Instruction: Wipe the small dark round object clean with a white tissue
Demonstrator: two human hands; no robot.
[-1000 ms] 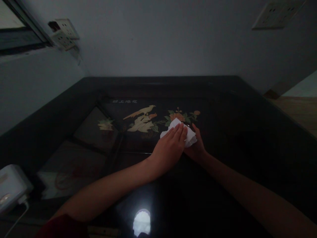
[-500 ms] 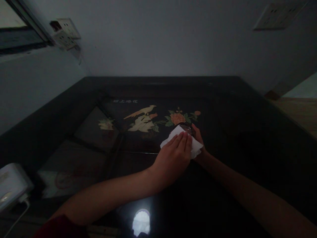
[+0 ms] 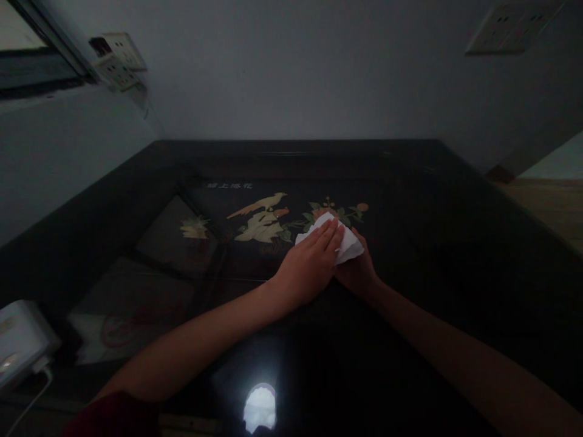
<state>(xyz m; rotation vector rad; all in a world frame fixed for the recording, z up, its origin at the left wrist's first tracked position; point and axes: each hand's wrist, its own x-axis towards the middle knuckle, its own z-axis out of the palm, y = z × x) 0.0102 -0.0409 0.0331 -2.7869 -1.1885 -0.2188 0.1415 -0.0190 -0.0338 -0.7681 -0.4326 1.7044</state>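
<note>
A crumpled white tissue [image 3: 350, 246] lies under the fingers of my left hand [image 3: 312, 258], which are together and press it toward my right hand [image 3: 362, 272]. The right hand is closed beneath and behind the tissue, its thumb side showing at the right. What it grips is covered now; half a second ago a dark-rimmed, round, glassy object showed there. Both hands are over the glossy black tabletop [image 3: 410, 200], just in front of its inlaid flower [image 3: 359, 207] picture.
An inlaid bird [image 3: 268, 202] decorates the tabletop left of the hands. At the left edge sits a white box-shaped device [image 3: 22, 334] with a cable. Wall sockets [image 3: 122, 51] are at the upper left, with another socket plate [image 3: 512, 27] at the upper right.
My left hand has slid slightly left and up with the tissue. The tissue has bunched and now covers the dark round object that showed between the hands. My right hand has turned a little.
</note>
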